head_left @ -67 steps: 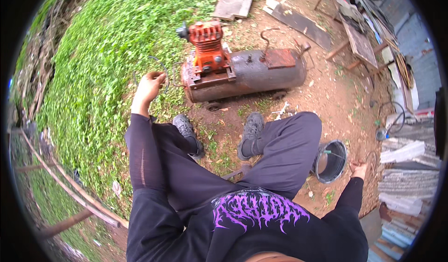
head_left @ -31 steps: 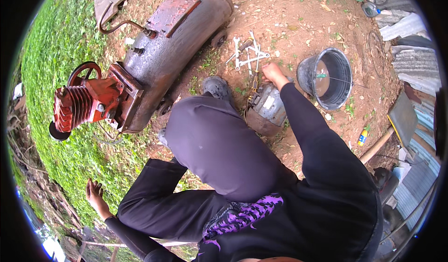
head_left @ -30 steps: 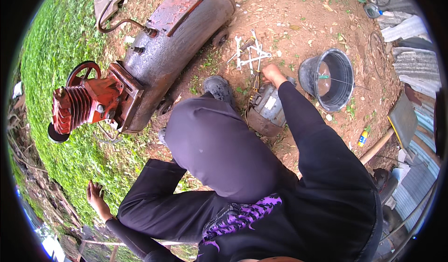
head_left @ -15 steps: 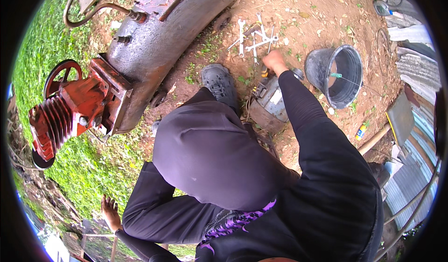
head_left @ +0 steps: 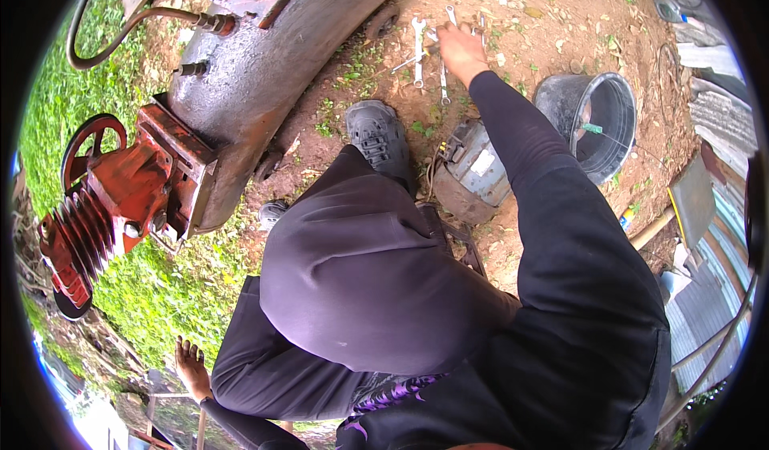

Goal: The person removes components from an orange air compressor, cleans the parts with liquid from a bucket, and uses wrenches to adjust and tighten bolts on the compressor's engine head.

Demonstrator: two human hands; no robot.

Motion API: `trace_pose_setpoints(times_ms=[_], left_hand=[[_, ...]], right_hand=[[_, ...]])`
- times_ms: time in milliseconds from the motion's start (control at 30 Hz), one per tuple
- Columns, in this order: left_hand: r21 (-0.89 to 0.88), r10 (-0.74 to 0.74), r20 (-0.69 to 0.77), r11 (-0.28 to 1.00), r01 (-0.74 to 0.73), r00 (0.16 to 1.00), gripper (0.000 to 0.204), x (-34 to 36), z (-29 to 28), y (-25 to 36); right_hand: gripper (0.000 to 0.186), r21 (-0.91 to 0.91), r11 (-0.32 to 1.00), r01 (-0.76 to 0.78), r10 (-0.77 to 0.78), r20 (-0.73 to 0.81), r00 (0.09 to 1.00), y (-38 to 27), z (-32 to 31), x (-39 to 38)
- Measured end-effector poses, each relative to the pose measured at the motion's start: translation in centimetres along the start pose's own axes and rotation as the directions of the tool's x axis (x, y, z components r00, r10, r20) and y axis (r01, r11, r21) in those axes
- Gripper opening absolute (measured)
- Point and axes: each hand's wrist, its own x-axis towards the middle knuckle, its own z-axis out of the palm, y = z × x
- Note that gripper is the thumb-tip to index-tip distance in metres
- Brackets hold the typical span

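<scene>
My right hand [head_left: 463, 52] reaches down over a loose group of metal tools on the dirt, its fingertips among them. Whether the fingers grip anything is hidden by the back of the hand. An open-ended wrench [head_left: 418, 52] lies just left of the hand, and a thinner wrench [head_left: 444, 83] sticks out below it. Nearer to me, a grey electric motor [head_left: 474, 165] with a white label rests on the ground beside my shoe. At the lower left, my left hand [head_left: 192, 367] hangs beyond my knee, open and with nothing in it.
A rusty cylindrical tank [head_left: 264, 73] with a red compressor pump [head_left: 120, 197] stands to the left. Right of my forearm a black bucket [head_left: 561, 109] lies tipped. A shovel [head_left: 690, 201] and corrugated metal sheets [head_left: 717, 290] line the right edge.
My right hand has moved forward from the motor to the tools, and the yellow-and-black item it held by the motor no longer shows there. My left hand stays about where it was.
</scene>
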Motion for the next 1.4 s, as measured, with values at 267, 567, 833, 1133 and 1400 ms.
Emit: trace_pose_setpoints(times_ms=[267, 567, 833, 1133, 1400], left_hand=[[-0.004, 0.032, -0.037, 0.999, -0.032, 0.999, 0.050, -1.1, 3.6, 1.7], [0.048, 0.019, 0.058, 0.999, -0.022, 0.998, 0.062, 1.0, 1.4, 2.0], [-0.031, 0.064, 0.000, 0.997, -0.064, 0.998, 0.046, -1.5, 5.1, 3.4], [-0.014, -0.043, -0.061, 0.999, 0.042, 0.997, 0.053, 0.1, 2.9, 0.6], [-0.102, 0.038, 0.006, 0.994, -0.037, 0.999, 0.040, -1.2, 4.7, 2.2]], right_hand=[[0.036, 0.427, 0.815, -0.392, 0.485, -0.131, 0.865, 7.2, 0.0, -4.0], [0.045, 0.696, 0.610, -0.378, 0.537, -0.012, 0.844, 3.2, 0.0, -3.3], [0.047, 0.466, 0.686, -0.559, 0.675, -0.119, 0.728, 2.0, 2.9, -2.7], [0.031, 0.285, 0.950, -0.130, 0.193, -0.207, 0.959, 0.4, 7.4, -0.9], [0.017, 0.356, 0.934, -0.024, 0.158, -0.351, 0.923, 0.2, 6.1, -1.2]])
